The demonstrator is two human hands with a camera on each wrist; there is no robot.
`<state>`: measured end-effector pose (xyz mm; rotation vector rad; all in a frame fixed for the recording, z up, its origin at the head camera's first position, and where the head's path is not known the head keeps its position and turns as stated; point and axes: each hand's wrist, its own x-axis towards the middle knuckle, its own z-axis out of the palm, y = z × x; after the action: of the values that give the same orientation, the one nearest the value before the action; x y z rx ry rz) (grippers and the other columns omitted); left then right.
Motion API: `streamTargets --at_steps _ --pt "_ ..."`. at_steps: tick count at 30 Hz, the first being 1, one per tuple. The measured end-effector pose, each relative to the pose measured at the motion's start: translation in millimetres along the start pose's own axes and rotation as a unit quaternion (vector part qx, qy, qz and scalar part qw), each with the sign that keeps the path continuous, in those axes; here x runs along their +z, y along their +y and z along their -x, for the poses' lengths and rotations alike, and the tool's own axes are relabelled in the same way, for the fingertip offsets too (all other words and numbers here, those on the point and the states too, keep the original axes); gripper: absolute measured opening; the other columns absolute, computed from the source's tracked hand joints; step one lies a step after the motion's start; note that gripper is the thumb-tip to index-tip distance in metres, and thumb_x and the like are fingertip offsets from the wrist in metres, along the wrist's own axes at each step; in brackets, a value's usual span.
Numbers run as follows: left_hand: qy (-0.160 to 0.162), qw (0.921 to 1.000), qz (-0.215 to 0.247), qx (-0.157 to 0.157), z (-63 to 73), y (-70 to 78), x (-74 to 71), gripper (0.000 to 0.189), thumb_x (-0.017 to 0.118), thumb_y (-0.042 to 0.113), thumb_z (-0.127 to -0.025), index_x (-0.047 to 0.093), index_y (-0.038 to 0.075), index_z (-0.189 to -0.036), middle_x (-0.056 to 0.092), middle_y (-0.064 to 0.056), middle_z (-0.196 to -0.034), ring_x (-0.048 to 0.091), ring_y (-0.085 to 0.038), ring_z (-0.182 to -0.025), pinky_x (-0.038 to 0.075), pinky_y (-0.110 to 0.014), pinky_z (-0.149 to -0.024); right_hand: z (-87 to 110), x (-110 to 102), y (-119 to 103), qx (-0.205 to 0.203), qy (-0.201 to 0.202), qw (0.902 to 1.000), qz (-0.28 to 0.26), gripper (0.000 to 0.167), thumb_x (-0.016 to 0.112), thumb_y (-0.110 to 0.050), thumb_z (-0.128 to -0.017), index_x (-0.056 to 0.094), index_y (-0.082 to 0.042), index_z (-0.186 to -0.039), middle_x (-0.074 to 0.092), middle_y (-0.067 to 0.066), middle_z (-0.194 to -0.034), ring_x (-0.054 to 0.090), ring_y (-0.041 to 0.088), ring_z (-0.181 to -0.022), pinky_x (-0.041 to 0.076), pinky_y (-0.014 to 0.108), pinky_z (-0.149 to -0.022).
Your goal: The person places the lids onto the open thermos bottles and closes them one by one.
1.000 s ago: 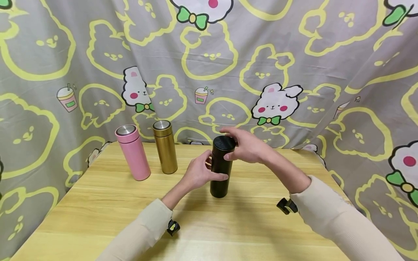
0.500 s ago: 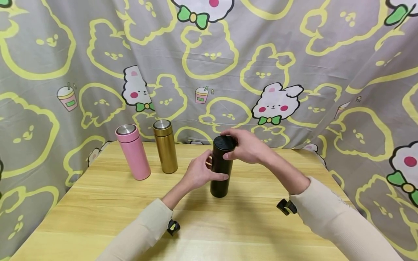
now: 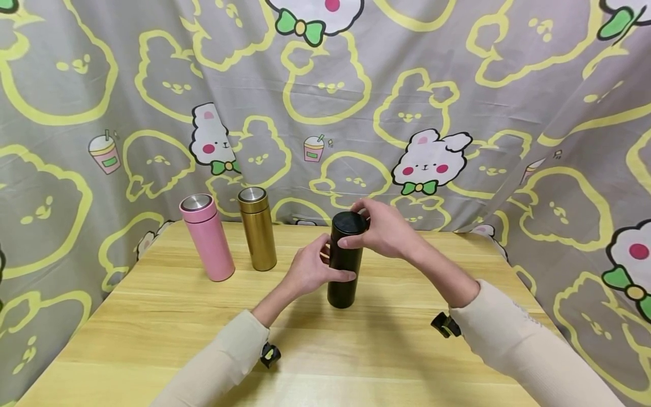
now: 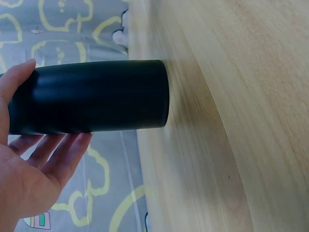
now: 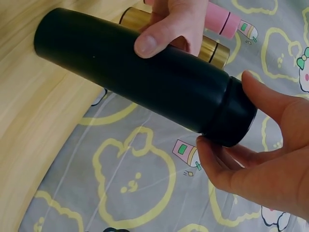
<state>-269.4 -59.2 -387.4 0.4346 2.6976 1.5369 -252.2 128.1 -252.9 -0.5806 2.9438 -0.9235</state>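
Note:
A black thermos bottle [image 3: 343, 291] stands upright on the wooden table in the head view. My left hand [image 3: 311, 265] grips its body from the left, thumb across the front, and the fingers curl behind it. At the top, my right hand [image 3: 383, 230] holds the black lid [image 3: 348, 221] between thumb and fingers. In the right wrist view a groove separates the lid [image 5: 233, 113] from the body [image 5: 120, 65], and my right thumb and fingertips lie on opposite sides of the lid. The left wrist view shows the bottle's lower part [image 4: 111, 94] with my left hand [image 4: 34, 164] around it.
A pink thermos bottle [image 3: 211, 243] and a gold thermos bottle [image 3: 259, 234], both with silver-topped lids, stand at the back left of the wooden table [image 3: 152, 333]. A patterned curtain [image 3: 325, 68] hangs behind the table. Black wrist straps [image 3: 270, 355] show below both sleeves.
My right hand has turned around the lid: its thumb has slid left across the front and its fingers have drawn back to the right. The left hand and the bottle have kept their place.

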Motion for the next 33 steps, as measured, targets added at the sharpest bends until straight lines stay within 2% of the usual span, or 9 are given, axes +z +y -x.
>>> streamTargets --at_steps 6,11,15,20,23,27,30,33 --pt "0.002 1.0 0.0 0.002 0.1 -0.4 -0.1 0.063 0.094 0.053 -0.063 0.057 0.028 -0.107 0.069 0.005 -0.102 0.066 -0.014 -0.095 0.056 -0.035 -0.076 -0.7 7.5 -0.7 0.006 0.038 0.9991 0.015 0.07 0.09 -0.042 -0.074 0.057 -0.006 -0.124 0.065 0.015 -0.113 0.063 0.029 -0.098 0.053 0.039 -0.08" --pt "0.001 1.0 0.0 0.003 0.2 -0.6 0.1 0.063 0.094 0.053 -0.062 0.057 0.028 -0.107 0.069 0.005 -0.102 0.066 -0.014 -0.095 0.056 -0.035 -0.075 0.1 8.0 -0.9 0.002 0.047 0.9985 0.026 0.068 0.09 -0.043 -0.073 0.057 -0.005 -0.119 0.064 0.015 -0.11 0.061 0.029 -0.095 0.051 0.038 -0.077" --pt "-0.001 1.0 0.002 0.003 -0.2 -0.6 0.3 0.063 0.094 0.052 -0.063 0.057 0.028 -0.108 0.069 0.005 -0.102 0.066 -0.014 -0.095 0.057 -0.035 -0.076 -0.4 4.9 -0.3 0.001 0.024 0.9992 0.031 0.074 0.088 -0.045 -0.076 0.054 -0.003 -0.126 0.063 0.017 -0.114 0.061 0.03 -0.099 0.051 0.039 -0.08" --pt "-0.003 1.0 0.001 0.003 -0.4 -0.7 0.3 0.063 0.094 0.052 -0.063 0.057 0.028 -0.108 0.069 0.005 -0.103 0.066 -0.015 -0.096 0.057 -0.035 -0.076 -1.5 -4.9 -0.8 0.025 -0.045 0.9986 -0.006 0.09 0.084 -0.047 -0.081 0.039 -0.005 -0.147 0.061 0.019 -0.124 0.062 0.032 -0.108 0.052 0.044 -0.09" --pt "-0.002 1.0 -0.004 0.002 -0.8 -1.3 0.3 0.064 0.094 0.053 -0.063 0.057 0.028 -0.109 0.068 0.005 -0.104 0.065 -0.015 -0.097 0.056 -0.036 -0.077 -1.9 -11.1 -0.7 0.029 -0.078 0.9957 -0.04 0.089 0.083 -0.038 -0.084 0.034 -0.009 -0.153 0.057 0.02 -0.136 0.06 0.035 -0.119 0.05 0.049 -0.099" --pt "-0.003 1.0 -0.004 0.001 -1.1 -1.6 0.2 0.066 0.093 0.054 -0.063 0.058 0.029 -0.112 0.067 0.005 -0.105 0.064 -0.016 -0.098 0.056 -0.036 -0.078 -2.2 -15.9 -0.9 0.008 -0.102 0.992 -0.074 0.08 0.08 -0.017 -0.087 0.037 -0.01 -0.153 0.05 0.02 -0.148 0.053 0.037 -0.133 0.044 0.053 -0.109" --pt "-0.002 1.0 -0.003 0.003 -1.2 -1.6 0.1 0.066 0.093 0.054 -0.063 0.058 0.029 -0.113 0.067 0.005 -0.105 0.064 -0.016 -0.098 0.055 -0.036 -0.078 -1.4 -17.3 -1.0 -0.012 -0.11 0.9903 -0.084 0.074 0.076 -0.005 -0.085 0.041 -0.008 -0.151 0.051 0.019 -0.149 0.054 0.036 -0.133 0.043 0.052 -0.11" --pt "-0.002 1.0 -0.005 0.006 -1.2 -1.6 0.1 0.065 0.093 0.054 -0.063 0.058 0.029 -0.112 0.067 0.005 -0.104 0.064 -0.015 -0.097 0.055 -0.036 -0.078 -0.9 -16.6 -0.4 -0.023 -0.109 0.9907 -0.078 0.07 0.071 0.0 -0.085 0.045 -0.007 -0.15 0.055 0.018 -0.145 0.057 0.034 -0.128 0.045 0.051 -0.108"
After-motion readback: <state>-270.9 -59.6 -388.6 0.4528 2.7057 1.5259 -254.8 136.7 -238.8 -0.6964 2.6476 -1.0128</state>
